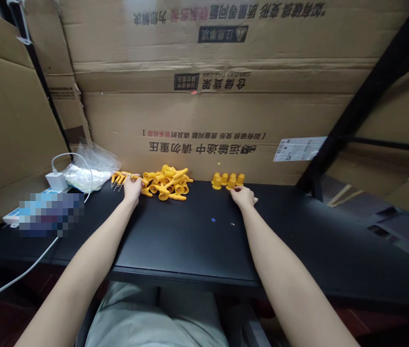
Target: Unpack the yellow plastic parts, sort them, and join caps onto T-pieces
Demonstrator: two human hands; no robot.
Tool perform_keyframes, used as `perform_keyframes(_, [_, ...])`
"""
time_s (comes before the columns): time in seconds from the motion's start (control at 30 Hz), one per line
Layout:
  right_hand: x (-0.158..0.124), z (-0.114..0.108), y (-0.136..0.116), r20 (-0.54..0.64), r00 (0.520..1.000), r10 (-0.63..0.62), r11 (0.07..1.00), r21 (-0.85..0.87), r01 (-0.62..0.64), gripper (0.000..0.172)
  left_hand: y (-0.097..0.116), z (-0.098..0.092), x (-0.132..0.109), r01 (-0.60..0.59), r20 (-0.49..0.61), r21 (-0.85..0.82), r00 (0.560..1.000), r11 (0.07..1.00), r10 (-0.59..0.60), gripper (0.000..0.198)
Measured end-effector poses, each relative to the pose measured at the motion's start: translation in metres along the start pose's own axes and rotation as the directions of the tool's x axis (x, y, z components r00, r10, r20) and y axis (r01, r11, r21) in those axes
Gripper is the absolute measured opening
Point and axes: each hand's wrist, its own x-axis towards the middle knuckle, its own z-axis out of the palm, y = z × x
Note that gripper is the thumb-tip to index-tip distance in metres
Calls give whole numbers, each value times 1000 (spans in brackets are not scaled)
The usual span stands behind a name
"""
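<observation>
On the black table (190, 241), most yellow parts (166, 183) lie heaped and unsorted, a few caps (228, 180) stand grouped at the right hand (243, 195), and a short row (119, 178) lies at the left hand (132, 187); whether either hand's fingers pinch anything cannot be told.

Plastic, cardboard and a matt black table

The yellow parts (166, 182) look like smooth, slightly glossy plastic; the table (190, 241) is matt black and smooth; the cardboard wall (226, 120) is dull, creased brown; the clear bag (88, 166) is crinkled, shiny film.
</observation>
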Motion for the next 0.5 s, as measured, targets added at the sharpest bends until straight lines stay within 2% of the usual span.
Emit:
perform_keyframes(0.2, [0,4,0,78,991,-108,991,-66,113,21,-4,-1,7,38,-58,-35,998,999,-40,38])
perform_keyframes(0.5, [-7,-2,-8,143,980,-141,985,-82,154,23,-17,-5,19,-54,-36,57,998,997,56,86])
